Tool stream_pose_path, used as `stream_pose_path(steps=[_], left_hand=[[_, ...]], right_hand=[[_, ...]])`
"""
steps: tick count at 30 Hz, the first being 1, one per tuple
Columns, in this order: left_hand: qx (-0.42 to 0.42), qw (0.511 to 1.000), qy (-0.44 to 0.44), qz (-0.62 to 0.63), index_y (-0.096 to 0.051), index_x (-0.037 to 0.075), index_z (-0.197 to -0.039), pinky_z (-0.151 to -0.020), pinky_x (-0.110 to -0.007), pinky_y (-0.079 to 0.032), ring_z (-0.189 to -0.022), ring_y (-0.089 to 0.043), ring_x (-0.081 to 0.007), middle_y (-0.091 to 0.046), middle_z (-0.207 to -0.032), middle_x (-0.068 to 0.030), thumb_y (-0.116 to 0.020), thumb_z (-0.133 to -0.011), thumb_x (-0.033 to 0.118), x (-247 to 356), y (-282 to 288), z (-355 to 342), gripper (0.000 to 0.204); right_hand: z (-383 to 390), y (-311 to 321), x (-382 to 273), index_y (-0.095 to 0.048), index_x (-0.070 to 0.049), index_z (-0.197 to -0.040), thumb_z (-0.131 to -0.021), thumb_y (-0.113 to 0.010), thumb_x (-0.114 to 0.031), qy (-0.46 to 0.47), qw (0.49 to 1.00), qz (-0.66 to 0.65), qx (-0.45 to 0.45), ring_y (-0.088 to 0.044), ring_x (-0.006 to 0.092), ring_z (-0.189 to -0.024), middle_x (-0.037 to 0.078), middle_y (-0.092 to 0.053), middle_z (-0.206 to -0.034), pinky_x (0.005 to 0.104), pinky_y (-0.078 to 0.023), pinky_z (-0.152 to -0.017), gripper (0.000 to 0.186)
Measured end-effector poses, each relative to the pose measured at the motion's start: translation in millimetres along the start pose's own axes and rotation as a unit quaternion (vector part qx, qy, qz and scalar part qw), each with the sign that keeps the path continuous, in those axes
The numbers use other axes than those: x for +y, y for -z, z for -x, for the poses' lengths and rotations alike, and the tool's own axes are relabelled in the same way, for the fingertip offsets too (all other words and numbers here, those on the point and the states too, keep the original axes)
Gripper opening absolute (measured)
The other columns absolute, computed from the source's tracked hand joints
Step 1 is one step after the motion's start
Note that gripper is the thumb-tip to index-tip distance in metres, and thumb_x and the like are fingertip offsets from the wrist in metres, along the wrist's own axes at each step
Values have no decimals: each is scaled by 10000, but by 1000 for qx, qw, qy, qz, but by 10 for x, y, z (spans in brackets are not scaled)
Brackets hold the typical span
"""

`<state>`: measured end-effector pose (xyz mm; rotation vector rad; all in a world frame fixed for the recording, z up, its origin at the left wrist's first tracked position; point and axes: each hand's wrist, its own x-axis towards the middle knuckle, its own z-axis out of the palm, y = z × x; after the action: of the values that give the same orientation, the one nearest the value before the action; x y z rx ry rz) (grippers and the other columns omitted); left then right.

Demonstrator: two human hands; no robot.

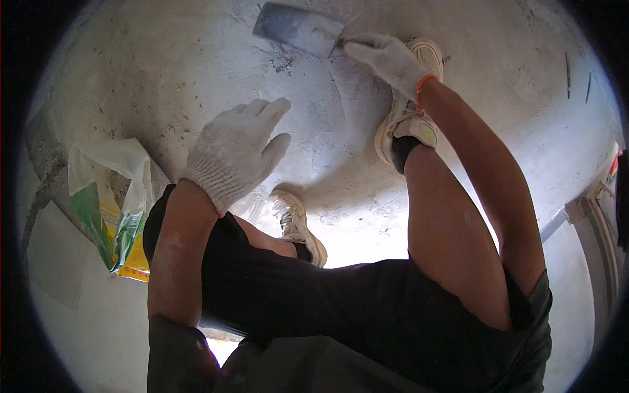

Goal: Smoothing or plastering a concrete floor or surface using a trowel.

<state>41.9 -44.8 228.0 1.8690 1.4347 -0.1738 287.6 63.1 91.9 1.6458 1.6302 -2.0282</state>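
Observation:
My right hand (388, 59), in a white knit work glove with an orange cuff, is closed at one end of a trowel (298, 29). The trowel has a flat grey rectangular blade that reaches left from the fingers, against the rough grey floor. Its handle is mostly hidden by the glove. Above my left knee is my left hand (236, 147), gloved the same way, with fingers extended, thumb apart and nothing in it. Dark crumbs (282, 64) lie on the floor just below the blade.
A clear plastic bag (108, 196) with green and yellow printing stands left of my left knee. My right shoe (409, 121) is close under my right wrist, my left shoe (298, 223) further back. Grey floor (327, 124) spreads around, with a framed edge (596, 223) at far right.

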Motion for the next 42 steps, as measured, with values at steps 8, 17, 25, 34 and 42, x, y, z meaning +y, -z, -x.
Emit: stream_pose_path(steps=[8, 17, 25, 34, 42], left_hand=[[-67, 997, 24, -3, -511, 60, -1343, -916, -438, -517, -1049, -630, -336, -617, -1204, -178, -571, -963, 293, -18, 53, -21, 450], [-55, 998, 18, 3, -511, 56, -1340, -907, -442, -520, -1035, -633, -346, -624, -1203, -180, -585, -953, 288, -52, 42, 29, 458], [-54, 998, 21, -3, -512, 55, -1346, -912, -443, -516, -1051, -629, -353, -618, -1222, -179, -588, -954, 295, -24, 67, 63, 465], [-56, 998, 31, 15, -516, 52, -1339, -914, -444, -510, -1060, -625, -350, -608, -1237, -188, -588, -952, 285, -40, 52, 98, 457], [-73, 996, 41, 13, -515, 63, -1343, -953, -432, -511, -1093, -624, -337, -614, -1242, -167, -582, -963, 299, 8, 115, 50, 452]], right_hand=[[-201, 177, 92, -638, -56, -1285, -986, -595, -323, -1, 991, -86, 101, -566, 80, -863, -16, -661, -972, 250, -467, -793, 403], [175, -235, 338, -654, -58, -1246, -964, -568, -345, 32, 993, 111, -12, -636, 318, -1096, 151, -689, -1176, 369, -462, -978, 411], [-4, 97, 70, -596, -18, -1270, -961, -595, -340, -34, 976, -101, 190, -638, 253, -980, 103, -682, -1064, 343, -489, -905, 447], [172, -109, 228, -540, 4, -1264, -913, -687, -250, 34, 998, -52, 30, -605, 185, -984, 102, -641, -1076, 311, -493, -883, 457], [-161, -33, 134, -547, -20, -1238, -924, -647, -146, 71, 982, 118, -129, -583, 183, -1096, 85, -630, -1137, 317, -451, -981, 353]])
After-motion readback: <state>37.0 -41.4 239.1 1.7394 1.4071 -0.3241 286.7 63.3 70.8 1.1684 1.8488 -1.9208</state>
